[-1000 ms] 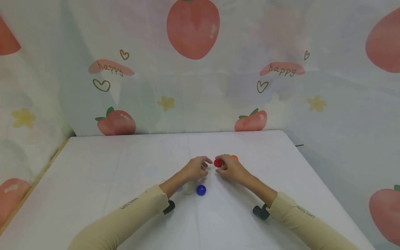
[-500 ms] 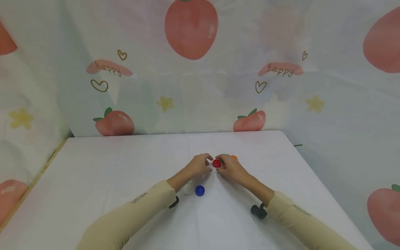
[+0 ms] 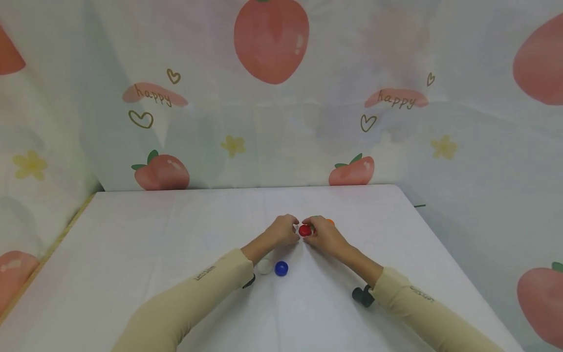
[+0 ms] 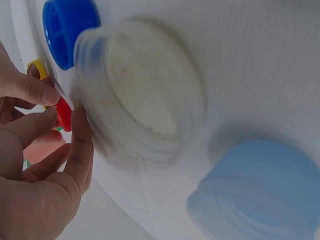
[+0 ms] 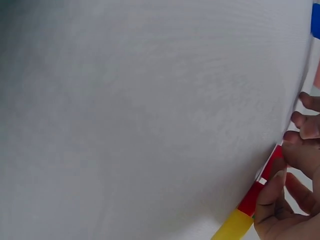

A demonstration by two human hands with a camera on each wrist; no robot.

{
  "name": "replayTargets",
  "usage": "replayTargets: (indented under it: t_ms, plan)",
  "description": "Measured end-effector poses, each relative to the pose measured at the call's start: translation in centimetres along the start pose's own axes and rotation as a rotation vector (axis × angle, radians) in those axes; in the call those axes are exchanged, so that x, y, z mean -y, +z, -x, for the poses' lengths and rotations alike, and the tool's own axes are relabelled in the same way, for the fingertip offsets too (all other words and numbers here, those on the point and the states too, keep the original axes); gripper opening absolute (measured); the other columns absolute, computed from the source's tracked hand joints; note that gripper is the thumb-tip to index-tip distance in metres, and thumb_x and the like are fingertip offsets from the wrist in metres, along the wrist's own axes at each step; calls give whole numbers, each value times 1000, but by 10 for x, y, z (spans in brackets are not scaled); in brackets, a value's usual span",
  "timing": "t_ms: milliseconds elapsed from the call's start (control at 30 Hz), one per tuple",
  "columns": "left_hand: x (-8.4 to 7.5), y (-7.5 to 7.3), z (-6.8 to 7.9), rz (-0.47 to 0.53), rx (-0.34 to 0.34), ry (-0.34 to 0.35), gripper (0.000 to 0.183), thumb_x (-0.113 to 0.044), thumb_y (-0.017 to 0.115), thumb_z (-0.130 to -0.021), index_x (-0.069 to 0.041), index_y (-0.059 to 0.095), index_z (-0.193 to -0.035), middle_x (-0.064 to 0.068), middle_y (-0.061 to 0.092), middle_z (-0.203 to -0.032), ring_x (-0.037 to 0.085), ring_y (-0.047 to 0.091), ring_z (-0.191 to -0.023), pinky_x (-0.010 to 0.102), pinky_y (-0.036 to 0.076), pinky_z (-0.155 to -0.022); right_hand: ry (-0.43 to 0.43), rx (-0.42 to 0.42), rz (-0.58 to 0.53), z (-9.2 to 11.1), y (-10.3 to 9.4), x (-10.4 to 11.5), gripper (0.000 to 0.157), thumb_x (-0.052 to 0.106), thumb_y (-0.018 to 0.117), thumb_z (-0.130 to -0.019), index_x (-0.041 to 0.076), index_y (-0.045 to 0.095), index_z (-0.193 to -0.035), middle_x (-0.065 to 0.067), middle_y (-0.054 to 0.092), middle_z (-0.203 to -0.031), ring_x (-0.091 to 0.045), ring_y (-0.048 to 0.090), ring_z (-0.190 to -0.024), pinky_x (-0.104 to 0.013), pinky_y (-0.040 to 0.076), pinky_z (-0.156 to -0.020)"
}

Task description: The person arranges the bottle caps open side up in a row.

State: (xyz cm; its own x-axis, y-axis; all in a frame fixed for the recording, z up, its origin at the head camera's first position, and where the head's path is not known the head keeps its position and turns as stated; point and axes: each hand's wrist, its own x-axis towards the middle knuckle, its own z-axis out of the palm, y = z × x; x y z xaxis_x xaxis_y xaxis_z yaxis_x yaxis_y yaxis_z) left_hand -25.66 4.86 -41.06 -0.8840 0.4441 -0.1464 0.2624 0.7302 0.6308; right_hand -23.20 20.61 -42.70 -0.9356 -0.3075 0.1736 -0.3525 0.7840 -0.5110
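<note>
My left hand (image 3: 283, 231) reaches to the red bottle cap (image 3: 305, 230), its thumb and a finger straddling the cap's edges in the left wrist view. From the other side, my right hand (image 3: 324, 234) pinches the same short row of caps, its thumb (image 5: 272, 187) against the red pieces in the right wrist view. An orange-yellow cap (image 3: 330, 223) shows just beyond the right hand, and a yellow end (image 5: 232, 227) lies in line with the red. A bit of green peeks out between the right fingers. The hands partly hide the row.
Nearer to me on the white table (image 3: 176, 244) lie a dark blue cap (image 3: 281, 268) and a clear whitish cap (image 3: 265, 266). A pale blue cap (image 4: 260, 195) sits beside them, hidden by the left arm in the head view. A printed curtain (image 3: 281, 132) stands behind.
My left hand has moved right and slightly away from me, its fingertips closing up to the red cap. The right hand stays almost in place. The loose caps lie still.
</note>
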Motion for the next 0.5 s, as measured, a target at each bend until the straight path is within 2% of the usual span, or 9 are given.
replayTargets:
  t_ms: [167, 500]
  plan:
    - [0, 0, -4, -11, 11, -23, 40, -7, 70, -82, 4, 58, -119, 5, 60, -84, 13, 57, -72, 22, 48, -64, -23, -46, 38, -2, 4, -3, 41, 3, 76, -75, -6, 60, -113, -10, 62, -90, -16, 52, -74, -30, 47, -68]
    - [3, 1, -5, 36, 0, -15, 40, -4, 67, -84, 5, 57, -121, 6, 63, -84, 12, 58, -63, 20, 48, -57, -14, -29, 30, -4, 5, -4, 37, 5, 74, -79, -5, 60, -113, -8, 64, -90, -15, 55, -75, -30, 49, -69]
